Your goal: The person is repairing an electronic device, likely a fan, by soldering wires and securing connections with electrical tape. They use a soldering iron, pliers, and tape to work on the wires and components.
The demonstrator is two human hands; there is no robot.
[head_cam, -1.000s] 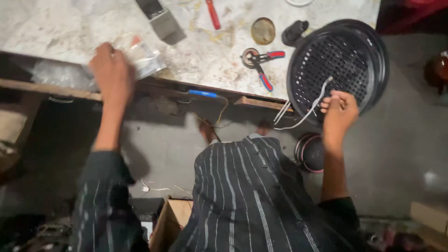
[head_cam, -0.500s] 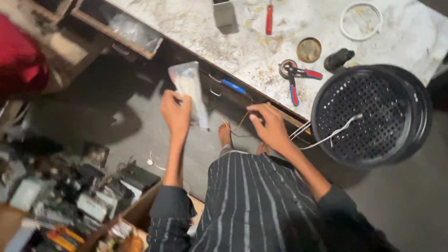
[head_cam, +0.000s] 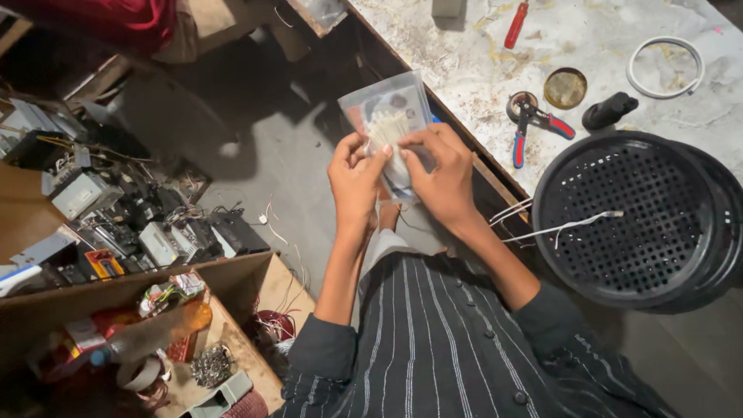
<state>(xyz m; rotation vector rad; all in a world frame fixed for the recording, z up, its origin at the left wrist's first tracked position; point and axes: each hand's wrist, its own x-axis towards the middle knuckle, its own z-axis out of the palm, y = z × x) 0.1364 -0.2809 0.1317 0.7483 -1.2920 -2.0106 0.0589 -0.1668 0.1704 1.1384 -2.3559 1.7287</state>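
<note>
One pale, speckled surface runs across the upper right, its dark edge dropping to a grey floor. One round black perforated grille overhangs that edge at the right, and one thin white cable lies across its face, trailing back toward the person's right forearm. One open cardboard box sits at lower left, holding small parts, among them one orange bottle and one roll of tape. Beyond it, one heap of grey and black electronic units lies on the floor; their number cannot be counted.

One clear plastic bag is held up in the middle of the view, above the floor and just beside the surface's edge, with a bundle of pale thin pieces inside. Two hands grip it: the left hand pinches its lower left side between thumb and fingers, and the right hand clasps its lower right side, fingers curled over the front.

On the surface lie smaller things: one white ring, one pair of pliers with red and blue handles, one black stubby cylinder, one brass-coloured round lid, one red-handled screwdriver.
</note>
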